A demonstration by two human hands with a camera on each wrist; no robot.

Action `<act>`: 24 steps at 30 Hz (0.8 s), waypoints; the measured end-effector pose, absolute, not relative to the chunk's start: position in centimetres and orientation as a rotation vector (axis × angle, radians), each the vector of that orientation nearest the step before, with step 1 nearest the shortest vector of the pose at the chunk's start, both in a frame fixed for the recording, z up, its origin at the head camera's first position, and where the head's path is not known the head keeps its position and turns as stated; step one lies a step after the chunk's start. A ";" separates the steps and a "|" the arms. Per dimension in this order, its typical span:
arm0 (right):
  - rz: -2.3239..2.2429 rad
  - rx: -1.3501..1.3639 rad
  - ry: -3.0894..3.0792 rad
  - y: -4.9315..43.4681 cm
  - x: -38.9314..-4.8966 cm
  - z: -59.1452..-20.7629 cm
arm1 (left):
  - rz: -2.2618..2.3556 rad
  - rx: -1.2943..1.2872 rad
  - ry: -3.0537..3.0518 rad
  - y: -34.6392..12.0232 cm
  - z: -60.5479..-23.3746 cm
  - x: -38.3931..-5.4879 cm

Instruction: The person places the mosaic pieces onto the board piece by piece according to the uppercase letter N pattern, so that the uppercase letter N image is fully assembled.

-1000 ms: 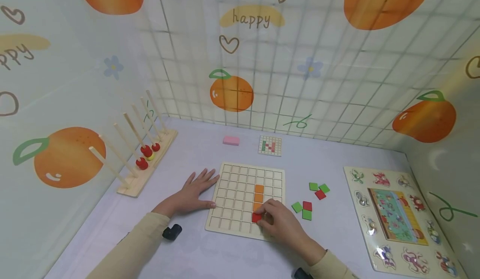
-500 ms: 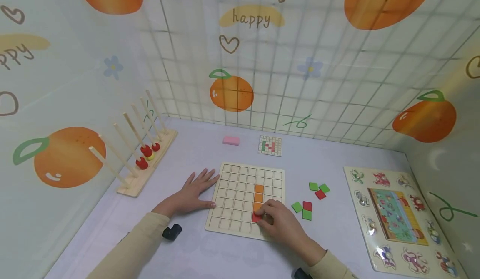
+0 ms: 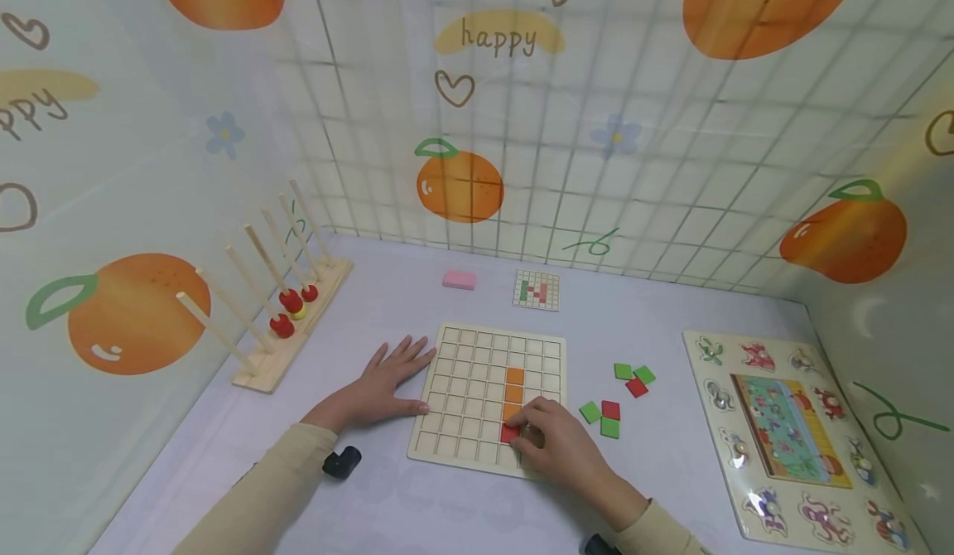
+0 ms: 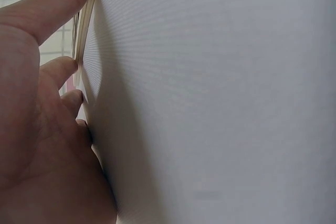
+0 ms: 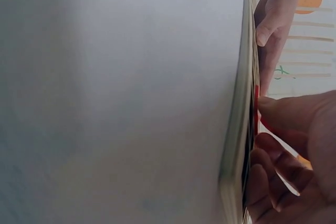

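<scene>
A wooden grid board (image 3: 460,385) lies on the table. Three orange square tiles (image 3: 514,393) form a column in its cells. Just below them is a red square tile (image 3: 509,433), which my right hand (image 3: 559,447) pinches at the board's surface with thumb and forefinger; the fingers partly cover it. In the right wrist view, red (image 5: 256,106) shows at the thumb tip, along the board's edge. My left hand (image 3: 383,383) lies with fingers spread on the table, its thumb and fingertips touching the board's left edge. In the left wrist view, this hand (image 4: 31,108) reaches the board's edge.
Loose green tiles (image 3: 609,427) and red tiles (image 3: 637,387) lie right of the board. Behind it are a small pattern card (image 3: 537,291) and a pink block (image 3: 459,279). A peg rack (image 3: 298,335) with beads stands left; a picture puzzle (image 3: 790,505) lies far right.
The right fingers have shifted very slightly on the red tile, which now sits squarer below the orange column. The left hand has stayed still.
</scene>
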State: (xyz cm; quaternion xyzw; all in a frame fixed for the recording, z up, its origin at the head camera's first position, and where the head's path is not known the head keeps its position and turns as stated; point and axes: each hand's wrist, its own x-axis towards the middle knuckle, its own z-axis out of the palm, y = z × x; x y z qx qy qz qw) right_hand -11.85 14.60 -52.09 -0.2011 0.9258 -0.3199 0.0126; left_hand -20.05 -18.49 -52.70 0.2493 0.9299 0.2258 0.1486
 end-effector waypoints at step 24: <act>-1.146 -0.471 2.835 16.9 -11.5 -51.9 | 0.616 0.731 2.682 -18.5 -52.8 -20.2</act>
